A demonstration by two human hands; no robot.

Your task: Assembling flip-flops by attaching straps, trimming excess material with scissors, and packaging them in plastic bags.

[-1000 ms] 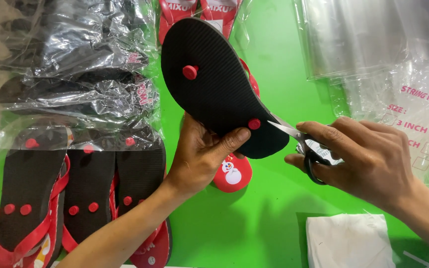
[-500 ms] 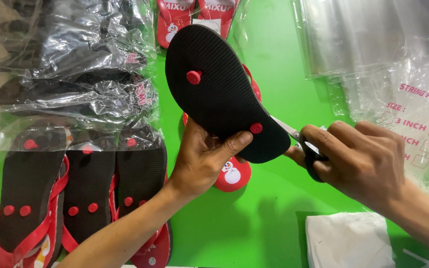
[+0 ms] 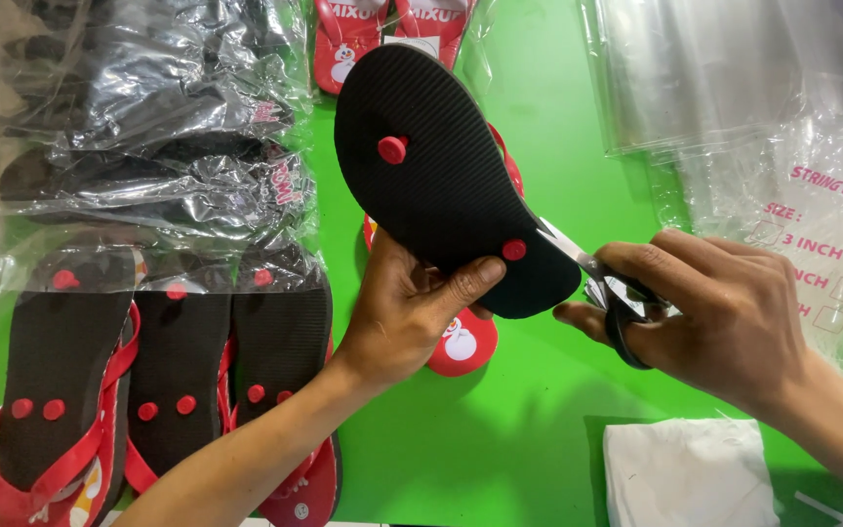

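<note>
My left hand (image 3: pixel 407 312) holds a flip-flop (image 3: pixel 446 176) sole up over the green table (image 3: pixel 500 439). Its sole is black with red strap plugs, and my thumb rests next to the heel plug (image 3: pixel 513 250). My right hand (image 3: pixel 709 312) grips small scissors (image 3: pixel 602 283), whose blades point at the sole's edge beside that plug. A second red flip-flop (image 3: pixel 462 344) with a white figure on it lies partly hidden under the held one.
Several black-soled red flip-flops (image 3: pixel 163 381) lie sole up at the left. Bagged flip-flops (image 3: pixel 148 127) are stacked above them, and another bagged pair (image 3: pixel 382 29) sits at the top. Clear plastic bags (image 3: pixel 734 98) cover the right side. A white folded bag (image 3: pixel 685 473) lies bottom right.
The held flip-flop shifted slightly right and down, and the scissor blades stayed close at the sole's edge by the heel plug.
</note>
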